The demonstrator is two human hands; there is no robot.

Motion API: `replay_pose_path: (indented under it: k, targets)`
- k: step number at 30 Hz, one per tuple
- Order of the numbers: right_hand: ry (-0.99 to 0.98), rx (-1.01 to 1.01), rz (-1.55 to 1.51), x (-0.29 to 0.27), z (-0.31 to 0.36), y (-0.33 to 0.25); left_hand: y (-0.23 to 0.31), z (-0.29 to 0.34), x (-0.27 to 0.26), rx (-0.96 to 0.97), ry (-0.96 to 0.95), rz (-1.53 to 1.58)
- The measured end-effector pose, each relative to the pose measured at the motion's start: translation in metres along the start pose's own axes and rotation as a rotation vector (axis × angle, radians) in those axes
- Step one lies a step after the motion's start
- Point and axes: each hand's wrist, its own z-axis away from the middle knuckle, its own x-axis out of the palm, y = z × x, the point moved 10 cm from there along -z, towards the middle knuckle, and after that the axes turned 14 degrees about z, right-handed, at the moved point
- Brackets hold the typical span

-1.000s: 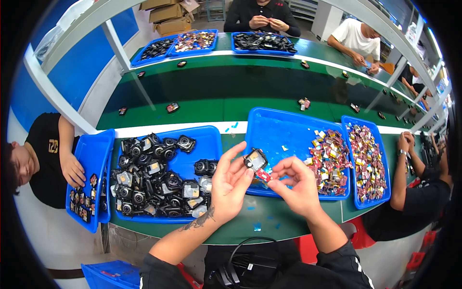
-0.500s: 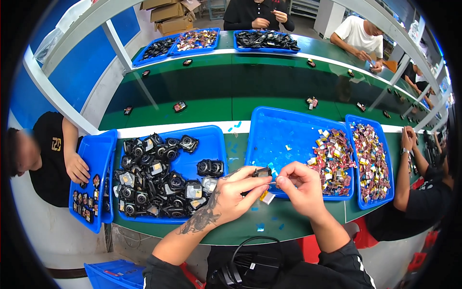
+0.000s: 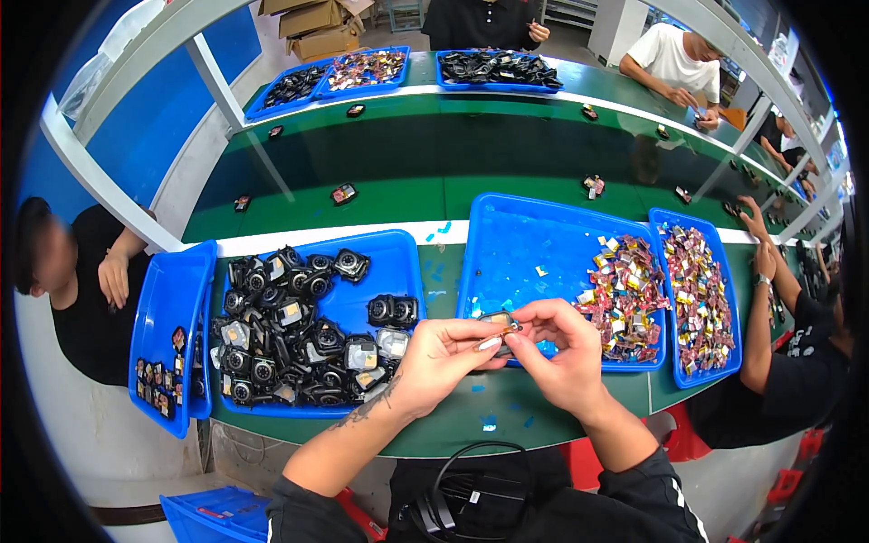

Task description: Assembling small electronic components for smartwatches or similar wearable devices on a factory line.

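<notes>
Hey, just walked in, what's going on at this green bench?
The left hand and right hand grip a small dark part between them, by the near edge of a blue tray with reddish and yellow pieces heaped on its right side. Left of that, black casings lie piled in another blue tray.

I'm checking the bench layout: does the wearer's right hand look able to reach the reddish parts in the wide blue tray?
Probably yes: the right hand is close beside the reddish parts, with nothing visibly in between, though it's busy with a small dark case and may need freeing first.
</notes>
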Motion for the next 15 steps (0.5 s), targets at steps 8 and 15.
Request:
replay_pose_path:
  k: [8,15]
  targets:
    - [0.051,0.118,-0.002,-0.001,0.003,0.007,0.012,0.003,0.005,0.164,0.018,-0.064]
    - [0.008,0.167,0.042,-0.004,0.002,0.01,0.014,0.006,0.008,0.192,0.006,-0.097]
